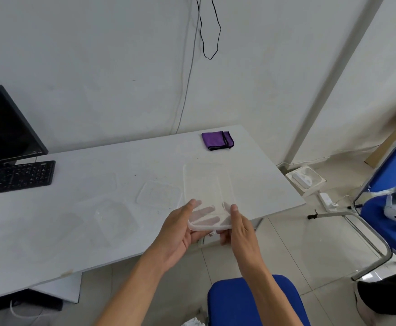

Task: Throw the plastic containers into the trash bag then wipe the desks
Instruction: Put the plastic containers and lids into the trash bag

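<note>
Clear plastic containers: three countable.
Held container [206, 196], one: near end pinched between left hand [180, 229] and right hand [237, 229], thumbs on the rim, fingers beneath.
On the desk [39, 255], left of the left hand: flat container [158, 195], one; deeper container [116, 217], one.
Purple cloth [217, 140], one: beyond both hands.

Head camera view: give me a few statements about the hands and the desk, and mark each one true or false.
1. The left hand and the right hand both hold a clear plastic container. True.
2. The purple cloth lies on the keyboard. False: it lies on the desk near the far right corner, apart from the keyboard.
3. Other clear containers lie on the desk. True.
4. The monitor is lit. False: its screen is dark.
</note>
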